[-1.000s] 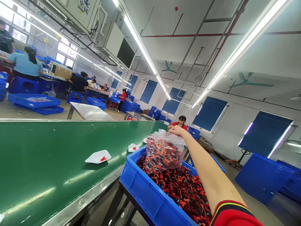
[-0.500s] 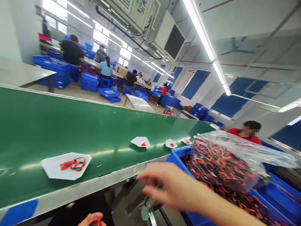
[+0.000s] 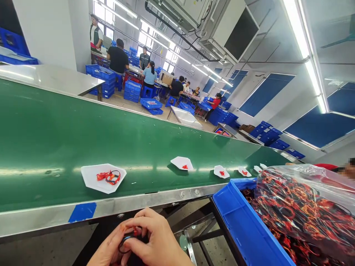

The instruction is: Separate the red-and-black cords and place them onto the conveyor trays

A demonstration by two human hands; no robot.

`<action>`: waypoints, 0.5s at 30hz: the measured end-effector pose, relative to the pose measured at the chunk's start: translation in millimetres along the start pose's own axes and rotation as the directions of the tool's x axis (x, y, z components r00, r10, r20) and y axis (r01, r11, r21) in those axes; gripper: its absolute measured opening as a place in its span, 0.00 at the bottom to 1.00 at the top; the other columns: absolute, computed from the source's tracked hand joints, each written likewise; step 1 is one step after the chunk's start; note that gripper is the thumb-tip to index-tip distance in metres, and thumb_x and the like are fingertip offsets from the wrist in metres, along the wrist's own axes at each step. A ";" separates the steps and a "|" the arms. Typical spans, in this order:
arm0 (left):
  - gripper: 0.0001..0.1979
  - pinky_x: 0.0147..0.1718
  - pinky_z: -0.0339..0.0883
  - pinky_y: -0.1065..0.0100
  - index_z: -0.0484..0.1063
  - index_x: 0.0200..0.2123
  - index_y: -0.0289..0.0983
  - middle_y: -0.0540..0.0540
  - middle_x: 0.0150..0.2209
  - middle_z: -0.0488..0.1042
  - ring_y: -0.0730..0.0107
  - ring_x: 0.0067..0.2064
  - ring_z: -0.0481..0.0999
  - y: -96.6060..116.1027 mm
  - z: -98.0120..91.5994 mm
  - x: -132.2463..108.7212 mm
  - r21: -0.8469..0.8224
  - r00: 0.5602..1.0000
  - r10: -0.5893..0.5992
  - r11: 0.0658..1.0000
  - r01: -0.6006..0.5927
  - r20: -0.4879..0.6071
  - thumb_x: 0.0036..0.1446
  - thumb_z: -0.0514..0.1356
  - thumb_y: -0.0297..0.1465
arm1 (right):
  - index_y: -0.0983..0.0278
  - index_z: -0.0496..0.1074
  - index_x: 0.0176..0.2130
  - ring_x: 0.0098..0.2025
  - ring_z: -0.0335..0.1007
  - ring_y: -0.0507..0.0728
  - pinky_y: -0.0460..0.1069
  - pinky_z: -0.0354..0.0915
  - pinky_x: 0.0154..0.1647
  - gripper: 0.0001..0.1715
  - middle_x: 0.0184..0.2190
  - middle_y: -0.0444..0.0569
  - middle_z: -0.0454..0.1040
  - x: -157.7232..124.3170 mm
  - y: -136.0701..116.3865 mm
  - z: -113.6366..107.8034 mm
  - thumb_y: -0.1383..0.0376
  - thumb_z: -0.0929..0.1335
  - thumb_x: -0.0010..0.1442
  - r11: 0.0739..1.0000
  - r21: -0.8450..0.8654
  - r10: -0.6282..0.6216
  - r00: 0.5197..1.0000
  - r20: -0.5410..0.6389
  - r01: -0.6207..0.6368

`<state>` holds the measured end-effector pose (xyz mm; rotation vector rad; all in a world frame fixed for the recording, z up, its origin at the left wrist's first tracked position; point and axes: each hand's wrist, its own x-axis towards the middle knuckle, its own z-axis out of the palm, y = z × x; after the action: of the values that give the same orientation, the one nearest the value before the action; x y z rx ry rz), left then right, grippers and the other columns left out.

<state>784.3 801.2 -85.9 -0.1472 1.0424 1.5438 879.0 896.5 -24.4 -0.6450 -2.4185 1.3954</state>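
Note:
My left hand (image 3: 109, 248) and my right hand (image 3: 155, 240) meet low in the view, below the conveyor's steel edge. Both are closed on a small bundle of red and black wire (image 3: 130, 236) held between them. On the green conveyor belt (image 3: 55, 136) just above my hands lies a white tray (image 3: 103, 178) with a red and black wire piece in it. To my right stands a blue crate (image 3: 235, 221) full of red and black wire pieces, with a clear plastic bag (image 3: 302, 207) of the same pieces lying on top.
Several smaller white trays (image 3: 182, 163) with red bits ride the belt further along. A blue tape mark (image 3: 82, 211) sits on the steel edge. A person in red is beyond the crate at the right. Other workers sit at tables among stacked blue crates (image 3: 105, 75) behind the belt.
My right hand let go of the bag, which now rests on the crate, and came down to join my left hand on the wire bundle. My view swung left and down.

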 end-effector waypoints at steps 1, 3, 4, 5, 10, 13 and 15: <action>0.22 0.06 0.55 0.73 0.73 0.43 0.42 0.54 0.12 0.65 0.72 0.10 0.60 -5.7 -1.0 5.7 0.000 1.000 0.007 1.000 -0.007 0.013 0.42 0.68 0.39 | 0.57 0.79 0.37 0.28 0.64 0.49 0.43 0.60 0.29 0.14 0.34 0.42 0.73 -1.5 5.4 1.3 0.70 0.72 0.48 0.996 0.086 0.042 0.998 -0.040 -0.039; 0.23 0.06 0.56 0.73 0.72 0.44 0.42 0.55 0.11 0.63 0.73 0.10 0.59 -16.0 -3.6 16.2 -0.009 1.000 0.002 1.000 -0.002 0.023 0.43 0.67 0.40 | 0.62 0.79 0.31 0.25 0.63 0.48 0.43 0.59 0.25 0.05 0.31 0.45 0.74 -4.0 17.3 3.2 0.67 0.72 0.49 0.947 0.296 0.157 0.984 -0.088 -0.124; 0.24 0.06 0.55 0.73 0.71 0.45 0.42 0.54 0.12 0.64 0.72 0.10 0.59 -20.0 -5.1 20.6 -0.019 1.000 -0.005 1.000 0.005 0.021 0.44 0.67 0.41 | 0.64 0.79 0.29 0.24 0.62 0.48 0.43 0.57 0.23 0.05 0.29 0.46 0.74 -5.2 23.1 4.0 0.65 0.72 0.50 0.894 0.414 0.226 0.970 -0.085 -0.172; 0.25 0.05 0.54 0.73 0.70 0.47 0.42 0.53 0.13 0.66 0.72 0.10 0.59 -22.9 -6.5 24.3 -0.035 1.000 -0.011 0.999 0.012 0.017 0.44 0.67 0.41 | 0.66 0.78 0.27 0.23 0.62 0.48 0.43 0.56 0.21 0.09 0.26 0.47 0.74 -6.3 28.4 4.6 0.61 0.73 0.50 0.817 0.534 0.296 0.953 -0.067 -0.216; 0.21 0.02 0.54 0.72 0.71 0.42 0.41 0.49 0.22 0.74 0.73 0.10 0.59 -25.8 -9.8 35.6 -0.081 1.000 -0.026 0.996 0.025 -0.013 0.42 0.68 0.36 | 0.69 0.76 0.27 0.20 0.62 0.46 0.39 0.56 0.17 0.24 0.22 0.47 0.72 -10.9 43.0 7.7 0.52 0.78 0.38 0.318 0.902 0.495 0.862 0.105 -0.292; 0.09 0.03 0.53 0.75 0.71 0.32 0.37 0.48 0.19 0.72 0.76 0.10 0.58 -22.9 -10.8 38.0 -0.063 0.999 -0.040 0.997 0.038 -0.027 0.48 0.65 0.35 | 0.70 0.76 0.29 0.20 0.64 0.44 0.37 0.57 0.17 0.25 0.25 0.48 0.73 -12.8 44.2 10.5 0.54 0.79 0.37 0.174 0.932 0.544 0.820 0.178 -0.318; 0.07 0.05 0.54 0.78 0.70 0.28 0.36 0.49 0.17 0.71 0.78 0.12 0.59 -19.7 -12.5 36.1 -0.080 0.996 -0.061 0.995 0.056 -0.060 0.52 0.63 0.33 | 0.70 0.76 0.30 0.20 0.65 0.44 0.37 0.59 0.18 0.25 0.26 0.48 0.74 -13.9 43.4 11.2 0.55 0.79 0.36 0.132 0.933 0.571 0.795 0.203 -0.334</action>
<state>785.1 817.1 -125.9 -0.2795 1.0185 1.5358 896.5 900.0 -67.9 -1.1023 -0.7372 2.4626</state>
